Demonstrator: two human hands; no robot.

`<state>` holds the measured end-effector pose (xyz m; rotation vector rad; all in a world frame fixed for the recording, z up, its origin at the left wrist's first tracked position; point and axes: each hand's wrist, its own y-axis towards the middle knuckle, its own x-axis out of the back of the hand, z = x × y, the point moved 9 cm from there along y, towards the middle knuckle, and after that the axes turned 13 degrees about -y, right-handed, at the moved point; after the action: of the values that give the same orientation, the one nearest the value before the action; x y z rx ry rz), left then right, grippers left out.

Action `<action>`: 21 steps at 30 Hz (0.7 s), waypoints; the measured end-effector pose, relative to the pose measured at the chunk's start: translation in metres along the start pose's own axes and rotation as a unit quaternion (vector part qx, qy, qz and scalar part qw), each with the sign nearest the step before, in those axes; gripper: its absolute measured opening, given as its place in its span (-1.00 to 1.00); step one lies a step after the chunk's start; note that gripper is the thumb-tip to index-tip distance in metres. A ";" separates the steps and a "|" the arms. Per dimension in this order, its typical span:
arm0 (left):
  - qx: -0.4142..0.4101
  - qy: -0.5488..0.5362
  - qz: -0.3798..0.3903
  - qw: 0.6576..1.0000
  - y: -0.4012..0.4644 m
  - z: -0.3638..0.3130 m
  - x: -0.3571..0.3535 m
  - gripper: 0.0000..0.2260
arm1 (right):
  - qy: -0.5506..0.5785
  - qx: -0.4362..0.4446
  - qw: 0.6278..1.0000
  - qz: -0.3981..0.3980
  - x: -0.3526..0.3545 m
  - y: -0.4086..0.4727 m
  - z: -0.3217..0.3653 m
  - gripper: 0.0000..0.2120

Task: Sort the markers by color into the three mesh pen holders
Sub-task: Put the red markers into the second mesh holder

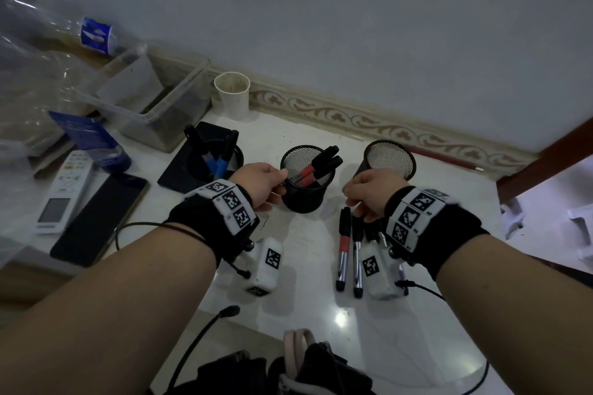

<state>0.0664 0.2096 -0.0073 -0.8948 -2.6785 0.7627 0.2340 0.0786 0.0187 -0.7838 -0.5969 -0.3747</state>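
Three black mesh pen holders stand in a row on the white table. The left holder [236, 159] has blue markers [211, 163] in it. The middle holder [306, 197] contains red markers [316, 167]. The right holder [390, 157] looks empty. My left hand [261, 184] grips the left side of the middle holder. My right hand [367, 194] is curled over the top ends of loose markers lying on the table: a red-banded marker [342, 248] and a dark marker [357, 258]. Whether it grips one is hidden by the fingers.
A paper cup [232, 94] and a clear plastic box [150, 99] stand at the back left. A black phone [99, 218], a white remote [64, 191] and a blue bottle [93, 138] lie at the left. A red pencil [446, 159] lies by the wall. A dark bag [305, 365] sits at the near edge.
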 end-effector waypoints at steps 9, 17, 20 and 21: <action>-0.008 -0.021 0.007 1.000 -0.001 -0.001 -0.003 -0.77 | -0.098 -0.088 0.991 0.027 -0.026 0.006 -0.030 -0.83; -0.008 -0.016 0.015 1.000 0.000 -0.001 -0.002 -0.78 | -0.296 -0.030 0.955 0.004 -0.034 0.000 -0.006 -0.68; -0.009 -0.016 0.022 1.000 0.000 0.000 -0.002 -0.78 | -0.318 -0.018 0.948 0.002 -0.040 -0.001 -0.006 -0.68; -0.010 -0.016 0.023 1.000 0.000 0.000 -0.001 -0.78 | -0.321 -0.017 0.947 0.001 -0.041 -0.002 -0.006 -0.69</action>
<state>0.0673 0.2086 -0.0069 -0.9595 -2.7077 0.7673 0.2038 0.0768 -0.0091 -0.9433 -1.2006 -0.1186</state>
